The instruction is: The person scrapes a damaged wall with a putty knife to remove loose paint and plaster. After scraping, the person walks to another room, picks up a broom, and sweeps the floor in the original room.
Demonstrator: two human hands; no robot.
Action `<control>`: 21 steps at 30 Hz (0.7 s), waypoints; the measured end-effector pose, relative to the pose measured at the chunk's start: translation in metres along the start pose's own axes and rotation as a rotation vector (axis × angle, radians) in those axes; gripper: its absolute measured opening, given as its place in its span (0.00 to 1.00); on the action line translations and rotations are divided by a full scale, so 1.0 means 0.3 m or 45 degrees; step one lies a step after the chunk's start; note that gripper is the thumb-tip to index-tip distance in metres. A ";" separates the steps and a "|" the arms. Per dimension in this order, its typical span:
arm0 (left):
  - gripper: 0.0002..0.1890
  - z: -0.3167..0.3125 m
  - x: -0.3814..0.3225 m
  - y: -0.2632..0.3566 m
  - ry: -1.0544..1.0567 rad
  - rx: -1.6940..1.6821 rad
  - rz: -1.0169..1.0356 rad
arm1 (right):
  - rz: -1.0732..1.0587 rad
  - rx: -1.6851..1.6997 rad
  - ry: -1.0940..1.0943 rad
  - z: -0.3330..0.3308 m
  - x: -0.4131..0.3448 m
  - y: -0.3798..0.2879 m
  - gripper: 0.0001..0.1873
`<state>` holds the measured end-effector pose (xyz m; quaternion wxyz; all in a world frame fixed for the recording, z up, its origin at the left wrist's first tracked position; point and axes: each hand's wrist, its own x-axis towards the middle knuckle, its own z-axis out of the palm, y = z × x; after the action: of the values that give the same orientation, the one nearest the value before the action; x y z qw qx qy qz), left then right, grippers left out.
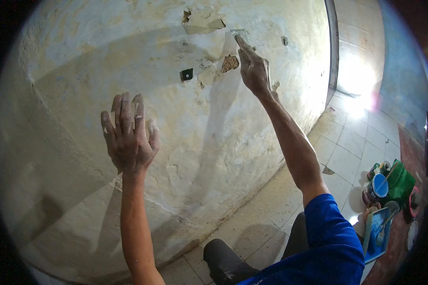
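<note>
Up against an old plastered wall (171, 117), my right hand (255, 71) grips a flat scraper (239, 32), its index finger stretched out along the tool. The blade lies against the plaster, and its handle is hidden inside the hand. Just below it, a chipped patch (230, 63) exposes rough brown material. Lower on the left, my left hand (130, 133) has its fingers spread, dusty and holding nothing; I cannot tell whether it touches the wall. A dark square fitting (186, 75) with a pale dot sits between the hands. More broken plaster (205, 21) shows above.
Debris litters the tiled floor (271, 199) along the wall's foot. At right stand a blue-lined bucket (379, 185), a green bag (401, 181) and a blue paint tray (372, 249). Bright light glares near a dark upright frame (333, 42). A small fitting (284, 40) protrudes from the wall.
</note>
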<state>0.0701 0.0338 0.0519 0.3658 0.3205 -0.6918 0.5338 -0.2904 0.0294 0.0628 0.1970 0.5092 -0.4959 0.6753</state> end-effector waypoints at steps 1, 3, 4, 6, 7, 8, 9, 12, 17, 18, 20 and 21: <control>0.33 0.001 0.000 0.000 0.005 -0.014 0.000 | -0.074 0.024 -0.026 -0.003 0.021 -0.009 0.22; 0.33 0.002 -0.001 0.000 0.010 -0.026 0.001 | -0.166 -0.062 -0.099 -0.006 0.098 -0.026 0.22; 0.33 0.003 -0.001 0.000 0.007 -0.024 0.002 | -0.230 -0.030 -0.020 -0.001 0.148 -0.034 0.22; 0.33 0.002 -0.001 0.000 0.009 0.007 -0.005 | -0.210 0.005 -0.004 -0.003 0.266 -0.043 0.22; 0.33 0.000 -0.001 -0.001 0.012 0.030 -0.007 | -0.366 -0.003 0.086 -0.008 0.300 -0.041 0.22; 0.34 0.000 0.000 -0.001 0.009 0.055 -0.010 | -0.345 -0.028 0.040 -0.008 0.310 -0.030 0.22; 0.34 -0.001 0.000 -0.002 0.014 0.049 -0.004 | -0.326 -0.056 -0.005 -0.013 0.300 -0.018 0.22; 0.33 -0.001 0.001 -0.003 0.013 0.022 -0.001 | -0.413 -0.033 -0.052 -0.021 0.127 0.035 0.21; 0.33 0.001 0.002 -0.002 0.024 0.013 0.014 | -0.153 -0.123 -0.298 -0.029 -0.105 0.023 0.22; 0.33 0.002 0.002 -0.001 0.014 0.000 0.006 | -0.259 -0.038 -0.234 -0.034 -0.102 0.005 0.22; 0.33 0.001 0.001 0.001 -0.010 -0.014 -0.005 | -0.261 0.014 -0.208 -0.038 -0.063 -0.033 0.22; 0.33 0.000 0.000 0.002 -0.015 -0.022 -0.008 | -0.222 0.006 -0.216 -0.037 -0.042 -0.048 0.22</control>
<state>0.0695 0.0341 0.0517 0.3661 0.3225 -0.6975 0.5248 -0.2798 0.0483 0.0586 0.2111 0.6062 -0.4631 0.6111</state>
